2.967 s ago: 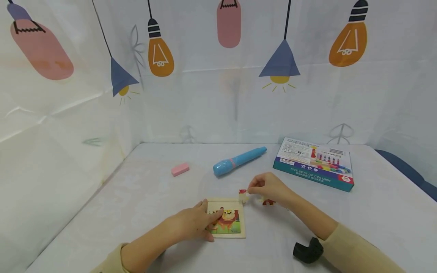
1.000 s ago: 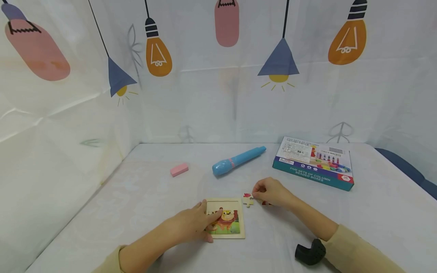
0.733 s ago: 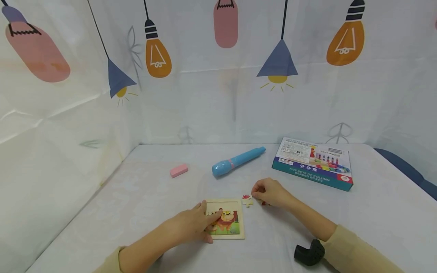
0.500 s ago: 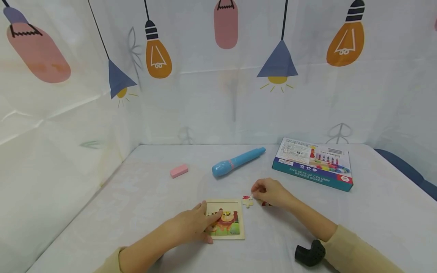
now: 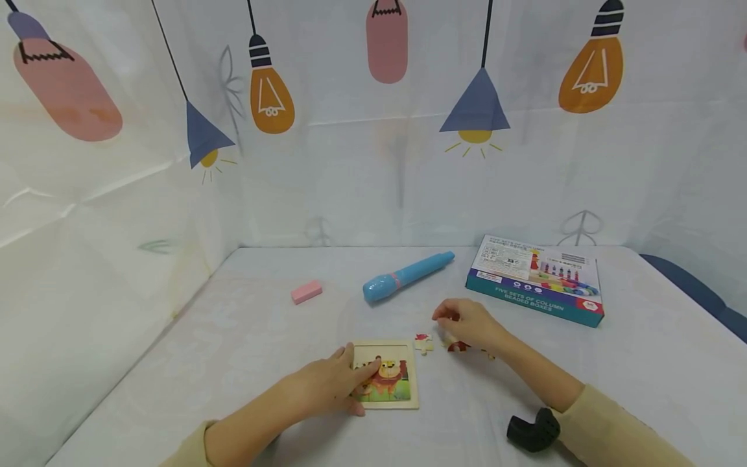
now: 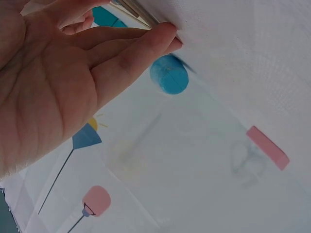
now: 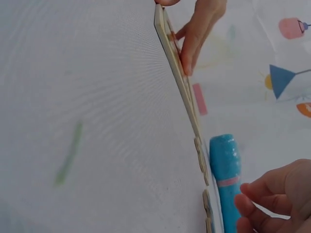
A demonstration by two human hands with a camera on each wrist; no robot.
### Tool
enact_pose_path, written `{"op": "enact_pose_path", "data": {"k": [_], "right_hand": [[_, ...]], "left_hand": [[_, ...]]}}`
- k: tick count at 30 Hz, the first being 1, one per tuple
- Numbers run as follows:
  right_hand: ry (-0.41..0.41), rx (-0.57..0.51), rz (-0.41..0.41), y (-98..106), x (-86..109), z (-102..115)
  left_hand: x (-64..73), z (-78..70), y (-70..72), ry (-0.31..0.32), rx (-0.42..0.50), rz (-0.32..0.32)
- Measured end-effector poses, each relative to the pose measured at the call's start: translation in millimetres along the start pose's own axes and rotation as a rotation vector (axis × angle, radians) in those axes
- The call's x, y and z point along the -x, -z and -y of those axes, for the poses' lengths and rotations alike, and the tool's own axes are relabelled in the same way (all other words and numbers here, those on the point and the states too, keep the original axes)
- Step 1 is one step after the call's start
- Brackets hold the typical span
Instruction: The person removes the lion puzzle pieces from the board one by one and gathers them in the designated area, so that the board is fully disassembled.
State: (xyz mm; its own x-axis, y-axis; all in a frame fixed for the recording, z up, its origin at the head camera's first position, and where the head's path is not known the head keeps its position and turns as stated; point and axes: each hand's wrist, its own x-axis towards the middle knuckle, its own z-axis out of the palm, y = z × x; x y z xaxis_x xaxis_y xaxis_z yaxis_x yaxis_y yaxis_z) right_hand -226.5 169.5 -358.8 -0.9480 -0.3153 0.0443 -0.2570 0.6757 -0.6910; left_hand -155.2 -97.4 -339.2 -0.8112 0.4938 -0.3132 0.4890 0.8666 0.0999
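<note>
My left hand (image 5: pixel 329 383) rests on a small wooden jigsaw puzzle (image 5: pixel 415 389) in a square frame, its fingers spread over the left side. A bear-like figure on green shows in the picture; the upper strip is bare wood. Just right of the frame lies a loose puzzle piece (image 5: pixel 423 344) with a red patch. Above other pieces hovers my right hand (image 5: pixel 471 323), holding nothing, its fingers loosely bent. Under it a red-brown piece (image 5: pixel 458 346) partly shows. The right wrist view has the right hand (image 7: pixel 279 201) clear of the flat pieces (image 7: pixel 200 160).
Behind the puzzle lie a pink block (image 5: pixel 306 292) and a blue microphone-shaped toy (image 5: pixel 403 277). A flat box of beads (image 5: pixel 537 279) sits at the back right. By the right sleeve is a black curved object (image 5: pixel 532 431). A white printed curtain (image 5: pixel 362 181) closes off the back.
My right hand set the red-patched piece down beside the frame, let go and rose slightly to the right, uncovering more of the pieces under it. The left hand stays on the puzzle.
</note>
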Motion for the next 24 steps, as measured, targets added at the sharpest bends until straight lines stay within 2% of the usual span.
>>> {"op": "enact_pose_path", "data": {"k": [10,18,24], "right_hand": [[-0.001,-0.04,-0.008,-3.6,11.0,16.3],[0.147,0.108,0.037,-9.7,16.2,23.0],[0.238,0.116,0.119,-17.2,26.1,29.5]], "left_hand": [[2.0,2.4,0.7,-0.03,0.006,-0.015],[1.8,2.3,1.9,-0.029,-0.006,-0.024],[0.9,2.7,1.6,-0.058,-0.021,-0.036]]}}
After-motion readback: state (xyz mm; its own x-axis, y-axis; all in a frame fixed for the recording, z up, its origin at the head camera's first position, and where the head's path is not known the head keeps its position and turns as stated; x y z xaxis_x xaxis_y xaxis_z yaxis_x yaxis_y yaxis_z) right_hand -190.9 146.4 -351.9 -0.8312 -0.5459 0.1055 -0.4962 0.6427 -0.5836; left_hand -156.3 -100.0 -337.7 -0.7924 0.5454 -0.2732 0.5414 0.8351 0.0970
